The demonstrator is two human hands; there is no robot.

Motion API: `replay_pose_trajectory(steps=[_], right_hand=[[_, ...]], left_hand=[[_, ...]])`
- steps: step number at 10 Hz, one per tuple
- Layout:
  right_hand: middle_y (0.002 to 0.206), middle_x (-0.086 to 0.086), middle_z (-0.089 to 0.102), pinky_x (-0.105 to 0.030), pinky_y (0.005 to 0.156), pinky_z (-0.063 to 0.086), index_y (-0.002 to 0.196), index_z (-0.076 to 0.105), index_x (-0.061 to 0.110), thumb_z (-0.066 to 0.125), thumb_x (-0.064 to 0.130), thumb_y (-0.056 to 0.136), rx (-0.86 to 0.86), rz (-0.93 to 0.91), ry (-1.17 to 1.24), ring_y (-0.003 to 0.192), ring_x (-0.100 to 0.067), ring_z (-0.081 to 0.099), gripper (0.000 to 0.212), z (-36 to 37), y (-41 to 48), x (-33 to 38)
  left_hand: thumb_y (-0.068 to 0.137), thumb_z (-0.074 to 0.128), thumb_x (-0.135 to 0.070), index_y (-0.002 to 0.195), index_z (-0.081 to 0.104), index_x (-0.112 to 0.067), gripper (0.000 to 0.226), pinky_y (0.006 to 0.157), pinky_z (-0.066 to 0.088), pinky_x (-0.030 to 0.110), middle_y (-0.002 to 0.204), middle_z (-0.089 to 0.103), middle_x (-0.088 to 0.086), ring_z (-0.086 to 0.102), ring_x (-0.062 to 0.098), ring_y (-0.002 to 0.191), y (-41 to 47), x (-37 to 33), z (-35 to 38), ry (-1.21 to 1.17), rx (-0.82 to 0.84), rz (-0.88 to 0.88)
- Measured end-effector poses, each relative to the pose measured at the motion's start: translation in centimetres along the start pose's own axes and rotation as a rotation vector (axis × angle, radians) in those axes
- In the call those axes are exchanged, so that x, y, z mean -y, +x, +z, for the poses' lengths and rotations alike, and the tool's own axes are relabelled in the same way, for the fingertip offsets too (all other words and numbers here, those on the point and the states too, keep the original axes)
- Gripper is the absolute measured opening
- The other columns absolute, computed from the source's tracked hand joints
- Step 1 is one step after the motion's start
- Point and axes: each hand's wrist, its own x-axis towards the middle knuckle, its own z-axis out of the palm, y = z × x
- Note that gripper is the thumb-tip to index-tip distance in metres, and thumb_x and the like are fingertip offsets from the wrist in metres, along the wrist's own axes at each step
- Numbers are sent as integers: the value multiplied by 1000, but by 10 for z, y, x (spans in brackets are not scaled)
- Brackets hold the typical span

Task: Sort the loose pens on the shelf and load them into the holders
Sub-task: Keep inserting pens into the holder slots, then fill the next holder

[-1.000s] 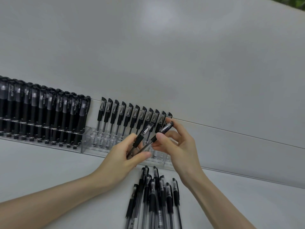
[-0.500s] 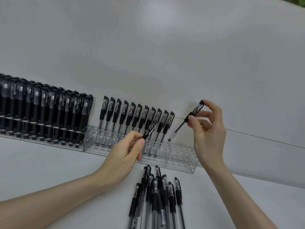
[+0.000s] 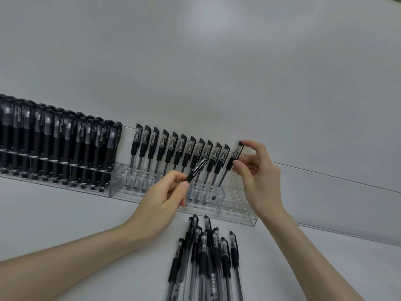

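Along the back of the white shelf (image 3: 65, 213), a clear acrylic holder (image 3: 238, 205) carried a row of capped gel pens (image 3: 173, 148) standing nearly upright. The right hand (image 3: 258, 177) pinched an end pen (image 3: 234, 157) by its cap between thumb and forefinger at the row's right end, with its tip seemingly down in a hole. The left hand (image 3: 162, 198) gripped a tilted pen (image 3: 196, 170) in curled fingers in front of the row. Loose pens (image 3: 208, 257) lay piled near the holder's front. Further left, a full holder (image 3: 65, 185) of black pens stood just beside it.
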Motion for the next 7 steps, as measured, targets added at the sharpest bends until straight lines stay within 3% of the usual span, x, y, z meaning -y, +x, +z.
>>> replay_pose_trajectory(steps=[1, 4, 5, 7], right_hand=[[78, 3, 66, -20, 76, 53, 109, 51, 38, 61, 0, 89, 30, 1, -14, 70, -3, 65, 44, -1, 1, 1], [73, 9, 65, -27, 77, 54, 112, 52, 34, 60, -2, 88, 44, 11, -47, 67, -5, 64, 44, -1, 2, 0], [71, 11, 63, -32, 77, 54, 119, 56, 25, 61, -2, 88, 75, 1, -104, 68, -10, 64, 42, 3, -1, -4], [71, 7, 64, -25, 70, 52, 119, 55, 27, 68, 15, 87, -16, 23, -60, 65, -13, 63, 36, 1, -7, 6]], left_hand=[[97, 45, -22, 101, 56, -20, 11, 55, 33, 24, 62, 56, -6, 41, 8, 52, 0, 0, 0, -4, 7, 4], [97, 46, -22, 102, 55, -24, 11, 50, 35, 25, 63, 56, -5, 41, 11, 51, 0, -2, 0, -28, 4, -1], [97, 46, -23, 102, 55, -25, 11, 51, 35, 27, 63, 56, -4, 41, 12, 52, 0, -3, 0, -25, 5, -7], [97, 46, -18, 102, 57, -22, 13, 53, 32, 22, 62, 56, -5, 41, 6, 51, 0, -2, 0, -38, -4, -12]])
